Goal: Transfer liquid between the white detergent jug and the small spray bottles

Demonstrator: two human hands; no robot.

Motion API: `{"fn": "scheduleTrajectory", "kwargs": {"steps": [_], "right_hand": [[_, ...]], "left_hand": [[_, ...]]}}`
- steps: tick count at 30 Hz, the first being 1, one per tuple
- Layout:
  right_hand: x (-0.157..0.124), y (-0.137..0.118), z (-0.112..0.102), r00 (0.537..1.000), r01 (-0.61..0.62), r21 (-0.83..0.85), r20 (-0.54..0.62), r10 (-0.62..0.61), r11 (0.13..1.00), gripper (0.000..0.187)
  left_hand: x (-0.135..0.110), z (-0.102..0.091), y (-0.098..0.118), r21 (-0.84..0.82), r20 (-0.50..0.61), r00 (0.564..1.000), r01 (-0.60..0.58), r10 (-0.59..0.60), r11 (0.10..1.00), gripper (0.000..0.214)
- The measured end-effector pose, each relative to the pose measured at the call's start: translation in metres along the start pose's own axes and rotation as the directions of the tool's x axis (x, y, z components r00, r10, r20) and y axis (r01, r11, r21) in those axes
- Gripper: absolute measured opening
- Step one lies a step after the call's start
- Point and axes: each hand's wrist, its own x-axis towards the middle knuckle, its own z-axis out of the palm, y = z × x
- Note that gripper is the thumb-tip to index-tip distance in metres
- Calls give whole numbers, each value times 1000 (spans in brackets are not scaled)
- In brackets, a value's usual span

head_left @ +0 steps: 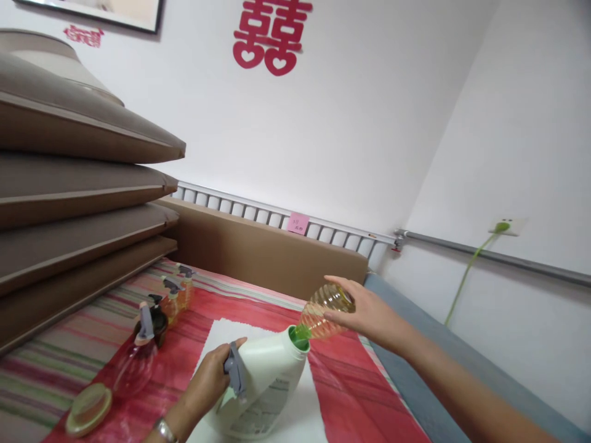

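Observation:
A pale green plastic jug [270,375] stands tilted on a white sheet [318,400], its open mouth facing up and right. My left hand [210,375] is closed at the jug's left side, with a grey trigger spray head [236,372] in its fingers against the jug. My right hand [364,307] grips the base end of a clear amber ribbed bottle [325,311]. That bottle is tipped over, its neck at the jug's mouth, and green shows there; I cannot tell whether liquid is flowing.
On the left stand a pink clear spray bottle [137,366], a dark pump bottle [159,323] and amber spray bottles [172,307]. A round pale lid [88,409] lies in front. Stacked brown cushions [83,178] rise at the left. Behind the red striped cloth [369,394] runs a brown board [258,249].

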Motion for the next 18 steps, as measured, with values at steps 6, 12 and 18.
{"fn": "scheduleTrajectory", "kwargs": {"steps": [6,12,18], "right_hand": [[7,-3,8,992,-124,127,2,125,984,58],[-13,30,53,945,-254,773,71,319,581,52],[-97,62,155,893,-299,902,379,241,-312,33]], "left_hand": [[-6,-14,-8,-56,-34,998,47,-49,997,57],[-6,-12,-17,-201,-64,991,103,-118,974,52],[-4,-25,-14,-460,-59,960,216,-272,861,52]]}}
